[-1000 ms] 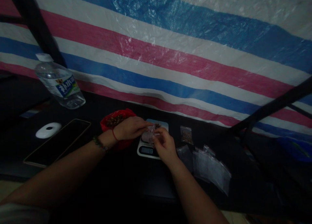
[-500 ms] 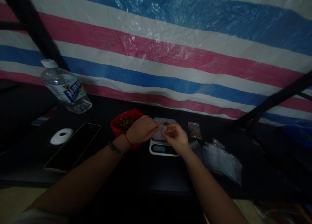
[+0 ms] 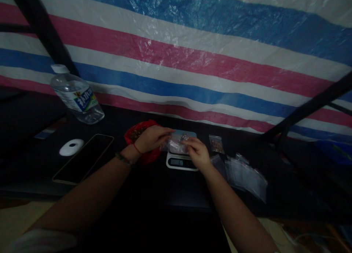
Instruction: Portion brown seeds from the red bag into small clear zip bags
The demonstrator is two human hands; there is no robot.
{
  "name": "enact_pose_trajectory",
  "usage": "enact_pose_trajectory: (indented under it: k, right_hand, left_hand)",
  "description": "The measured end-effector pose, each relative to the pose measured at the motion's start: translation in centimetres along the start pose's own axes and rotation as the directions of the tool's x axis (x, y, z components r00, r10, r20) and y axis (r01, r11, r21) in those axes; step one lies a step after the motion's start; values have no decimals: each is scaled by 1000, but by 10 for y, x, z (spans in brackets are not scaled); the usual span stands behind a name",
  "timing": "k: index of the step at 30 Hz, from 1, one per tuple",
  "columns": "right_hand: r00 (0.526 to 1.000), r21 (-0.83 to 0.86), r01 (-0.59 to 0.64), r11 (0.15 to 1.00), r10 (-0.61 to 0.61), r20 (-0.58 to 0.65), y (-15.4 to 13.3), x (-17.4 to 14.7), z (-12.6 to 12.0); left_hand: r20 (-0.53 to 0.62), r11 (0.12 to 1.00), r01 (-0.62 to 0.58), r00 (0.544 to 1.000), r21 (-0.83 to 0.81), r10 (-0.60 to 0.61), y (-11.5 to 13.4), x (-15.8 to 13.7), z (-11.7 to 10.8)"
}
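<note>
In the head view, a small clear bag [image 3: 176,146] is stretched between the two hands, over the plate of a white kitchen scale [image 3: 168,165]; whether it touches the plate cannot be told. The left hand [image 3: 151,138] has its grip nearly closed, thumb and fingers pinching the bag's left side; the right hand [image 3: 198,153] has a similar narrow grip on its right side. Just beside the left hand, partly behind it, sits an open red bag [image 3: 151,157] holding brown pieces [image 3: 135,134]. Right of the scale, a filled bag [image 3: 216,145] lies on the black tabletop [image 3: 176,192], with a fanned stack of flat clear bags [image 3: 246,176] nearer the person. Farther left are a dark phone [image 3: 84,159], a white rounded object [image 3: 67,149] and a labelled bottle [image 3: 79,99], standing before a striped sheet [image 3: 176,55].
</note>
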State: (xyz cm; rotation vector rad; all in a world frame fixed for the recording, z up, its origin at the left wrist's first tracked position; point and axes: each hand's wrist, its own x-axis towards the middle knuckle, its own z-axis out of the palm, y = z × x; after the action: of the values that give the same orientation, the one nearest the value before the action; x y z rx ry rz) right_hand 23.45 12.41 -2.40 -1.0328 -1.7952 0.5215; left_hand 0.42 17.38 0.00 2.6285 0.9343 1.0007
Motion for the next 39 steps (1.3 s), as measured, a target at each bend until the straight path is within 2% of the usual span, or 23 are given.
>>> enact_pose_trajectory:
  k: [6,9,11,13,14,16,19,22,25,32,35,39]
  right_hand:
    - [985,70,-112,991,101,138,2,-3,1]
    - [976,62,-160,985,148,162,1,-4,2]
    - [968,40,-191,981,181,175,-2,-4,4]
    - [964,2,-199,980,195,178,-7,-4,5]
    - [966,-18,-192,981,192,173,-10,-4,5]
    - [972,-54,-167,984,173,157,-15,-4,6]
    - [981,-109,-123,986,138,140,-19,-4,9]
    - [987,-152,-73,986,93,131,-20,-6,12]
    - [988,-128,-38,991,57,144,-21,-6,16]
    - [991,-86,-23,996,34,129,-22,-6,22]
    - [998,-74,-31,997,35,50,-16,-4,15]
    - [976,-110,-64,992,39,-215,-4,4,-11]
  left_hand:
    - [10,984,101,995,-147,-101,3,-1,5]
    - [-45,987,120,991,-111,-125,1,-1,6]
    - [-133,997,76,988,-9,-77,3,0,4]
    - [-169,995,-22,985,95,38,9,1,0]
    - [-136,987,-89,985,132,107,13,1,-1]
    - [3,962,-222,974,160,224,23,2,-4]
    - [151,946,-275,956,171,251,34,2,-3]
    - [181,958,-239,961,161,209,36,2,0]
    - [175,973,-191,970,133,167,35,2,2]
    - [160,988,-136,979,69,123,30,-1,5]
    - [149,989,-109,984,97,94,26,-2,4]
    - [92,987,-11,996,163,-4,15,-1,-5]
